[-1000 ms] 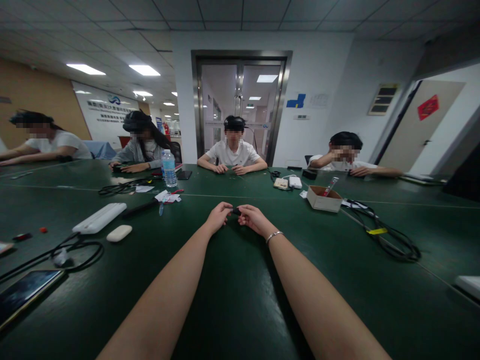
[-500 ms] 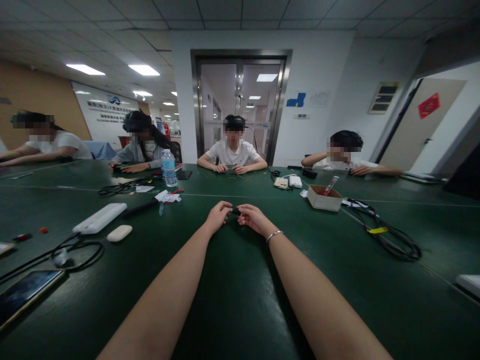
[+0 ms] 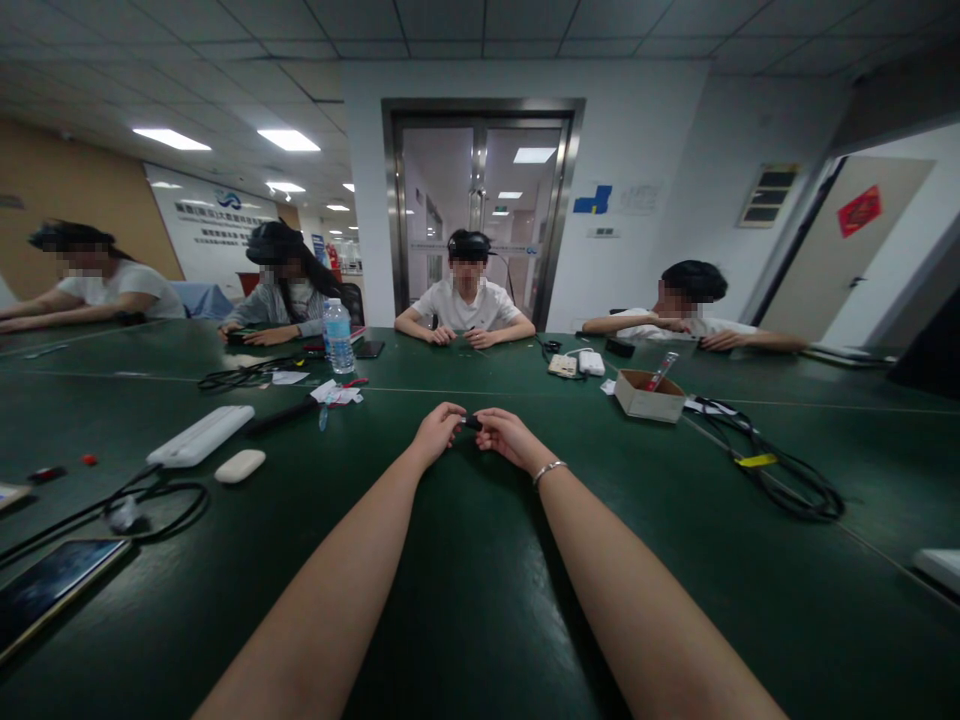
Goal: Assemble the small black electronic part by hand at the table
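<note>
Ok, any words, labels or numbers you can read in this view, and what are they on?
None can be read.
Wall banner: logo and rows of characters, too blurred.
Red door sign: one character, too blurred.
Blue wall sign: no clear text.
Dark wall plaque: lines too small.
Bottle label: too small.
Small black thing held between left hand and right hand: no marking visible.

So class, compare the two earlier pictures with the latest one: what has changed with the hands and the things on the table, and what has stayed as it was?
Hardly anything. The left hand and right hand still pinch the same small black object between them, in the same spot above the green table. Across the table, a person on the right has lowered a forearm to the tabletop. The cardboard box and water bottle have not moved.
</note>
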Demonstrator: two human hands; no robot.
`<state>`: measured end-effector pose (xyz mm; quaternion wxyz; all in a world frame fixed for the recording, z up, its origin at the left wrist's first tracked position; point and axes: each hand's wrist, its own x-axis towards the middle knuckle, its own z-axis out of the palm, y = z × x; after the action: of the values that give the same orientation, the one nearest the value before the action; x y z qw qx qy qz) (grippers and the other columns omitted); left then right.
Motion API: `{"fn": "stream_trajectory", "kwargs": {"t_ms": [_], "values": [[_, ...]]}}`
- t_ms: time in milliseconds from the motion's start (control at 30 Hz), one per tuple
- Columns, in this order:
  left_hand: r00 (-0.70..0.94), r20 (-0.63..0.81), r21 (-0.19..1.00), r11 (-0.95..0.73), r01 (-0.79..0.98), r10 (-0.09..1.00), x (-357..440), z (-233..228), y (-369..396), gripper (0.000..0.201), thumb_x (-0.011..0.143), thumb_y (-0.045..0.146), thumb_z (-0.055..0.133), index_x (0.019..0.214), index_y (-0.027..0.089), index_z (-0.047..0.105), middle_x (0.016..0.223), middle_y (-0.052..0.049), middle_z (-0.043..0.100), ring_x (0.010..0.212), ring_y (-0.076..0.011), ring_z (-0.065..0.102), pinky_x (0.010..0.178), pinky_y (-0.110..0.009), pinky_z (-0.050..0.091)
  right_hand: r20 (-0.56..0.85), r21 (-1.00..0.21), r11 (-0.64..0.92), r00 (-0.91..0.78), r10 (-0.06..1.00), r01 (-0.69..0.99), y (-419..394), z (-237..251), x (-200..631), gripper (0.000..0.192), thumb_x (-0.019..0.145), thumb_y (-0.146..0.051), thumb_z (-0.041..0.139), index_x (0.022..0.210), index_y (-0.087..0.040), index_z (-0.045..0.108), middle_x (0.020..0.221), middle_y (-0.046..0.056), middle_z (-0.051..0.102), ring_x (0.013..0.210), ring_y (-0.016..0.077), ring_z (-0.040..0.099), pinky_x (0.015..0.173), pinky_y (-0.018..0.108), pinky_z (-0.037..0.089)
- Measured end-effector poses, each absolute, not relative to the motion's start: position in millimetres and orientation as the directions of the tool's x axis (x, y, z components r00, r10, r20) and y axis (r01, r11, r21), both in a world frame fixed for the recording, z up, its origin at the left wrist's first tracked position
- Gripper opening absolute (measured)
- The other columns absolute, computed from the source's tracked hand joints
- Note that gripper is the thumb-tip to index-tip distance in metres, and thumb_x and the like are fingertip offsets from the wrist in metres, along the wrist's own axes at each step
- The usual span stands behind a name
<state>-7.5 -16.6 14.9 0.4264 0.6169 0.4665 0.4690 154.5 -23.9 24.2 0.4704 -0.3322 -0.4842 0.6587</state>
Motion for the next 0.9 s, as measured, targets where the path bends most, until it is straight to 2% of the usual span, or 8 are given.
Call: {"fn": "stream_trajectory", "kwargs": {"t_ms": [467, 800, 900], "values": [[0.130, 0.185, 0.965, -0.205, 0.166, 0.974, -8.0, 12.3, -13.4, 0.020, 0.078, 0.028, 0.046, 0.092, 0.017, 0.055, 0.064, 0.002, 0.049, 0.047, -0.0063, 0.043, 0.040, -0.015, 0.033, 0.012, -0.951, -0.089, -0.325, 0.946, -0.295, -23.0, 23.4, 154.1, 0.006, 0.080, -0.011, 0.054, 0.085, -0.013, 0.055, 0.052, 0.001, 0.054, 0.046, 0.0124, 0.056, 0.045, 0.022, 0.048], [0.157, 0.185, 0.965, -0.210, 0.155, 0.970, -7.4, 14.7, -15.7, 0.024, 0.082, 0.033, 0.040, 0.090, 0.016, 0.055, 0.056, 0.003, 0.046, 0.042, -0.0065, 0.039, 0.038, -0.016, 0.030, 0.020, -0.953, -0.085, -0.338, 0.941, -0.292, -24.5, 24.7, 154.0, 0.007, 0.080, -0.012, 0.056, 0.086, -0.012, 0.055, 0.053, 0.001, 0.054, 0.046, 0.0118, 0.056, 0.046, 0.021, 0.048], [0.148, 0.174, 0.963, -0.199, 0.180, 0.974, -6.7, 15.8, -16.7, 0.019, 0.080, 0.026, 0.043, 0.091, 0.016, 0.055, 0.060, 0.002, 0.048, 0.046, -0.0066, 0.041, 0.039, -0.015, 0.031, 0.020, -0.954, -0.081, -0.332, 0.943, -0.287, -24.5, 24.5, 154.2, 0.006, 0.080, -0.011, 0.057, 0.085, -0.012, 0.055, 0.052, 0.000, 0.054, 0.046, 0.0116, 0.056, 0.045, 0.021, 0.048]]}}
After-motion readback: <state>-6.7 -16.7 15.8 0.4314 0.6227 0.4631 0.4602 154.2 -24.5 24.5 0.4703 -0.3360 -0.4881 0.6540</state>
